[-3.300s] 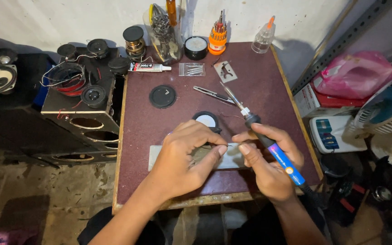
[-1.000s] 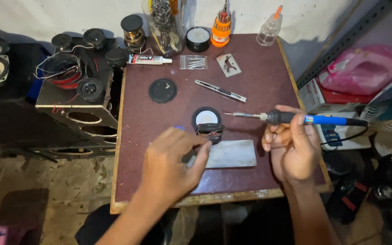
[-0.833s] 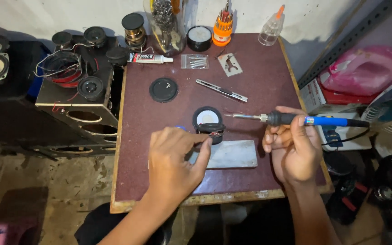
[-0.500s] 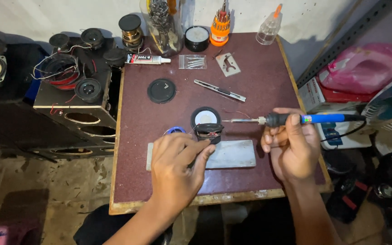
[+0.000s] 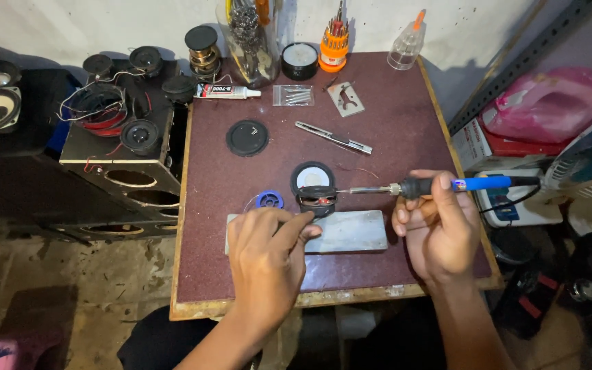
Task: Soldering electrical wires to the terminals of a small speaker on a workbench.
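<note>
A small round speaker (image 5: 313,181) with a white centre lies on the maroon table (image 5: 385,123), its near edge against a grey metal plate (image 5: 351,231). My right hand (image 5: 436,229) grips a blue-handled soldering iron (image 5: 447,185), whose tip reaches left to the speaker's near edge. My left hand (image 5: 265,264) rests on the plate's left part, fingertips pinched close to the speaker; what they pinch is too small to make out. A small blue solder spool (image 5: 269,200) sits just left of the speaker.
Farther back lie a black round cap (image 5: 247,137), tweezers (image 5: 334,137), a glue tube (image 5: 224,91), a small clear bag (image 5: 292,95), an orange screwdriver set (image 5: 334,46) and a squeeze bottle (image 5: 405,48). Black speaker boxes (image 5: 125,144) stand left; a pink bag (image 5: 549,109) right.
The soldering iron's tip has moved left from beside the speaker onto its near edge. My left hand has slid slightly toward the speaker on the plate.
</note>
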